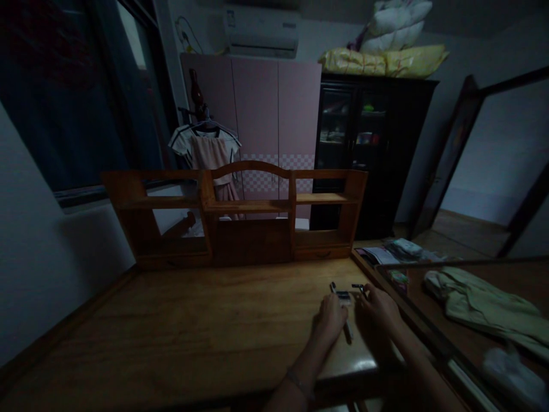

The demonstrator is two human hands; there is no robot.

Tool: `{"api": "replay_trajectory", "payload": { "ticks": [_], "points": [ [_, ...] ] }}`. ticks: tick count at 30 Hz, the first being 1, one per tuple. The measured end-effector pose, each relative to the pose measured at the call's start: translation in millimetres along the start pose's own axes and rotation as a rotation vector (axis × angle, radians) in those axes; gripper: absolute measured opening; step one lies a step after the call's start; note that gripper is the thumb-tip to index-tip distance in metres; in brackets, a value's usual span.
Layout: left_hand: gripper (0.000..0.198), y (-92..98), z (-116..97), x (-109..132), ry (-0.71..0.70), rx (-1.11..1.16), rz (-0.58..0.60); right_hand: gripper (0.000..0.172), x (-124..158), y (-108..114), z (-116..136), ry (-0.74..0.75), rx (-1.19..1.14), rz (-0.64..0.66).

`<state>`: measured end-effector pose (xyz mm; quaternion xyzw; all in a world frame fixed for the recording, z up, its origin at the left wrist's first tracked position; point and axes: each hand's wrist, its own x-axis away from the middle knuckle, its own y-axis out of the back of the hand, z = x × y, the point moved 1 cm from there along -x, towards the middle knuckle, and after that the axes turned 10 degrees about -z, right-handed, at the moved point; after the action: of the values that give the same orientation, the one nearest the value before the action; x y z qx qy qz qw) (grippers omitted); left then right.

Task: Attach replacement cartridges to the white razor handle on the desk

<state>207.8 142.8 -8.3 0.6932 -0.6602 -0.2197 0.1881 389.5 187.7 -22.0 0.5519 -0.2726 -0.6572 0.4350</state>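
On the right part of the wooden desk (206,320), my left hand (332,313) is closed over a slim dark stick (349,333), pen-like in shape, whose two ends stick out above and below the fingers. Beside those fingertips lies a small dark block with a pale lower part (344,297); its kind is too dim to make out. My right hand (381,306) pinches the thin handle of a small T-shaped razor-like tool (357,286), its dark head pointing left, just right of the block. A bracelet circles my left wrist.
A wooden shelf unit (251,206) stands along the desk's back edge. To the right, a lower brown surface (414,303) holds a pale green cloth (484,300), a plastic bag (510,369) and papers. A pink wardrobe (257,109) and black cabinet (412,143) stand behind.
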Motion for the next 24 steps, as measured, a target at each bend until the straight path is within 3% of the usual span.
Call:
{"api": "replay_trajectory", "payload": {
  "ticks": [6,13,17,20,24],
  "points": [
    [0.03,-13.5,9,-5,-0.079,-0.114,-0.085,0.026,3,-2,-18,-0.036,0.067,-0.009],
    [0.033,4.4,9,-2,-0.078,-0.078,-0.078,0.028,-4,-12,-6,-0.04,0.052,0.006],
    [0.049,35.8,16,25,-0.046,-0.024,-0.05,0.033,2,7,8,-0.096,0.011,-0.076],
    [0.052,69.4,34,52,0.023,0.023,-0.037,0.038,18,34,11,-0.135,-0.053,-0.148],
    [0.041,121.5,67,97,0.161,0.058,-0.157,0.033,58,69,9,-0.138,-0.143,-0.283]
  ]
}}
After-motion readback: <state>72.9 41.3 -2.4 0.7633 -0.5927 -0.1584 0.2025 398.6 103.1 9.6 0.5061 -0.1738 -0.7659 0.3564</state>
